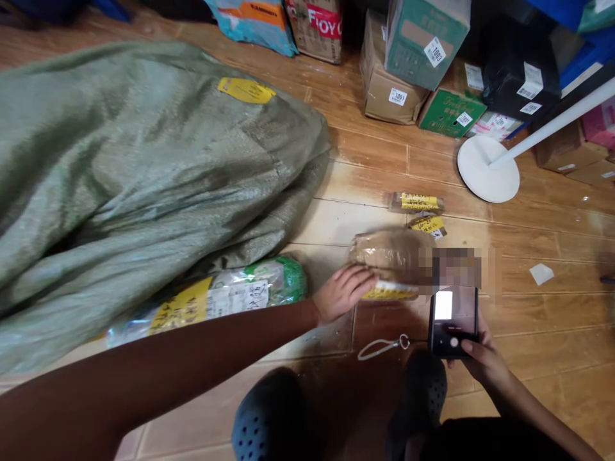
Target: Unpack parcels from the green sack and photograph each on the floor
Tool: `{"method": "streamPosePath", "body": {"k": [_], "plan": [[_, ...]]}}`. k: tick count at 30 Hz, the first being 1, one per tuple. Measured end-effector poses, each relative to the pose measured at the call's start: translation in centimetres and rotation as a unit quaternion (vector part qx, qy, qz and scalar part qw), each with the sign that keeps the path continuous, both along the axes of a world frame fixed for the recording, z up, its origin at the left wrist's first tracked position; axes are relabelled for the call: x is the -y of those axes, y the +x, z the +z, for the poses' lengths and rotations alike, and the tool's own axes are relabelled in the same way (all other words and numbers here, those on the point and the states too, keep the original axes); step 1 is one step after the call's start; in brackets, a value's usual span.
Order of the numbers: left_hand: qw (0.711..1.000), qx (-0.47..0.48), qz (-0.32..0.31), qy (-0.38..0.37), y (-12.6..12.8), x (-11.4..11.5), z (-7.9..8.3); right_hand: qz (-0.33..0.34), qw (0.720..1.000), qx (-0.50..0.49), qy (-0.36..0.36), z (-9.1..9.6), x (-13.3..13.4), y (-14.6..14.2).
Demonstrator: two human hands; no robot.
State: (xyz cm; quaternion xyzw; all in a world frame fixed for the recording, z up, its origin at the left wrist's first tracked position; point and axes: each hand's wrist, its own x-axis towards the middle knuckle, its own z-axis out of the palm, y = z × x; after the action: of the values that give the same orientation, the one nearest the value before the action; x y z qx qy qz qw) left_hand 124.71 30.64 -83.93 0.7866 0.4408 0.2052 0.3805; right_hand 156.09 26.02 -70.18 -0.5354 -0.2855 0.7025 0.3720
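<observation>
My left hand (344,292) grips the near left edge of a brown package (394,253) wrapped in shiny clear tape, its fingers bent over the side; the thumb is hidden. A yellow and white label (390,292) shows along the package's near side. In my right hand (483,355) is a black smartphone (454,320), held upright with the thumb low on its screen, which shows a camera view. A pale wrist strap (379,349) with a ring hangs at the phone's left. Just beyond the package lie two small parcels with yellow labels (417,203) (427,225).
A large grey-green woven sack (158,160) covers the left floor. Beside it lies a clear-wrapped green roll (283,282). Numbered boxes (396,96) line the back, near a white round stand base (487,169). A paper scrap (541,274) lies right; my clogs (254,422) are below.
</observation>
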Motion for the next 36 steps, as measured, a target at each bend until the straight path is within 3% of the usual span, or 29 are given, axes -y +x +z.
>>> {"method": "streamPosePath", "body": {"k": [3, 6, 12, 15, 19, 21, 25, 28, 30, 34, 36], "plan": [[0.986, 0.081, -0.119, -0.088, -0.8, 0.6, -0.8, -0.018, 1.0, 0.0, -0.011, 0.3, 0.1, 0.5], [0.965, 0.136, -0.155, -0.165, -1.3, 0.8, -1.6, -0.044, 0.999, -0.002, -0.023, 0.7, 0.1, 0.8], [0.946, 0.089, -0.237, -0.2, -2.2, 3.4, -3.3, -0.087, 0.996, -0.029, -0.011, 0.1, 0.5, 1.2], [0.968, 0.075, -0.189, -0.15, -3.1, 6.2, -3.4, -0.102, 0.994, -0.05, 0.011, -1.2, 0.8, 1.4], [0.989, 0.04, -0.133, -0.047, -3.5, 8.2, -2.1, -0.097, 0.992, -0.075, 0.022, -2.1, 1.1, 1.8], [0.995, 0.027, -0.086, -0.03, -2.9, 7.3, -1.2, -0.088, 0.993, -0.08, 0.02, -2.0, 1.0, 2.2], [0.984, 0.045, 0.127, -0.121, -1.4, 2.9, 0.5, -0.04, 0.997, -0.063, 0.001, -0.9, 0.4, 2.9], [0.933, 0.144, 0.205, -0.258, -1.6, -0.7, 2.1, -0.05, 0.995, -0.085, 0.009, -0.1, -0.2, 2.8], [0.881, 0.214, 0.233, -0.352, -2.5, -2.5, 3.2, -0.048, 0.993, -0.107, 0.013, 0.1, -0.3, 2.5], [0.716, 0.293, 0.314, -0.549, -4.3, -3.6, 4.3, -0.035, 0.994, -0.103, 0.022, -0.2, 0.0, 2.3], [0.653, 0.32, 0.356, -0.587, -4.6, -3.1, 4.1, -0.061, 0.993, -0.093, 0.026, -0.8, 0.5, 2.3]]}}
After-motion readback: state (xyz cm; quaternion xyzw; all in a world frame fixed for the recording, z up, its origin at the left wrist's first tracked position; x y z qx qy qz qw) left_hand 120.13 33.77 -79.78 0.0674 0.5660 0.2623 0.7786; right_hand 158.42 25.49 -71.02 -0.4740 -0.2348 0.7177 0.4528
